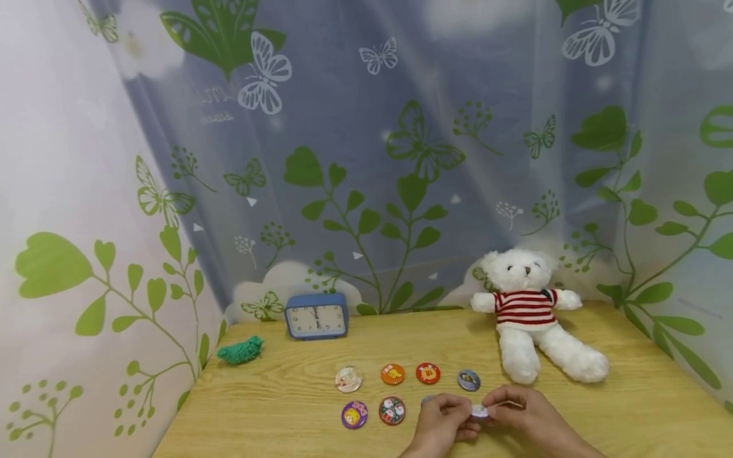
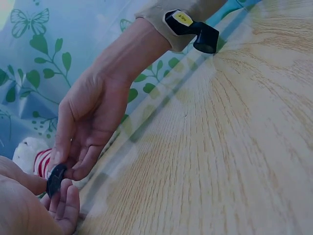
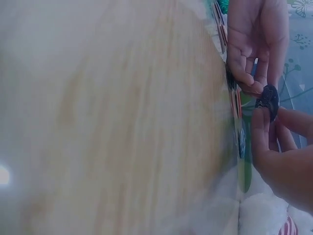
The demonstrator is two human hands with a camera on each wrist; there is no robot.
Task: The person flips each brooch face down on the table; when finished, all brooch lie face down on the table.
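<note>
A round button badge (image 1: 480, 411) is pinched between my left hand (image 1: 439, 421) and my right hand (image 1: 525, 416), above the table's front right part. In the left wrist view its dark back (image 2: 56, 179) shows, with fingertips of both hands at its rim. The right wrist view shows the badge (image 3: 268, 102) tilted nearly edge-on. Behind my left hand, another badge (image 1: 427, 399) is mostly hidden. Nearest beyond my right hand lies a blue-grey badge (image 1: 469, 380).
More badges lie flat in two rows: cream (image 1: 349, 379), orange (image 1: 392, 374) and red (image 1: 428, 373) behind, purple (image 1: 354, 415) and dark patterned (image 1: 392, 411) in front. A white teddy bear (image 1: 525, 312), blue clock (image 1: 317, 317) and green bundle (image 1: 240, 350) stand farther back on the wooden table (image 1: 258, 407).
</note>
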